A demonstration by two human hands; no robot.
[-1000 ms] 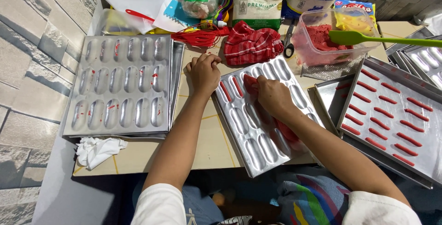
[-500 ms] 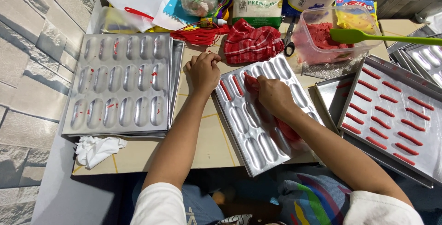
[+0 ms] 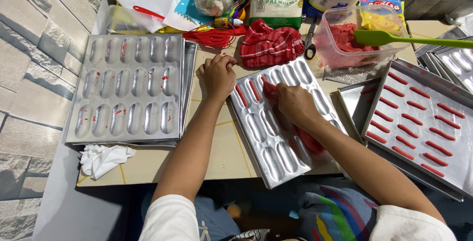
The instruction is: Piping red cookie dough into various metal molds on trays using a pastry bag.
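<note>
Red dough is going into an aluminium mould tray [image 3: 281, 127] w/ oblong cavities, lying at an angle mid-bench. Progress, as I judge it: early on this tray, only approx two or three cavities at its 11 o'clock corner carry red strips [image 3: 248, 93], the rest look bare metal. The right hand [image 3: 295, 104] is clenched round a red piping bag [image 3: 309, 141], nozzle end pressed into a top-row cavity; the bag runs back under the wrist toward 5 o'clock. The left hand [image 3: 218, 75] rests at the tray's 10 o'clock edge, fingers curled in, holding nothing I can see, seemingly steadying it. At 3 o'clock a flat tray [image 3: 419, 122] already carries rows of piped red strips, so that lot looks done. At 9 o'clock a second mould tray [image 3: 129, 90] shows only red smears, prob. emptied. A clear tub [image 3: 345, 39] at 1 o'clock holds more red dough w/ a green spatula [image 3: 409, 39] across it, so supply remains. Hard to tell: the nozzle tip is hidden by the fingers, the bag's fullness is masked by the forearm, more trays at 2 o'clock are cut off by the frame edge.
</note>
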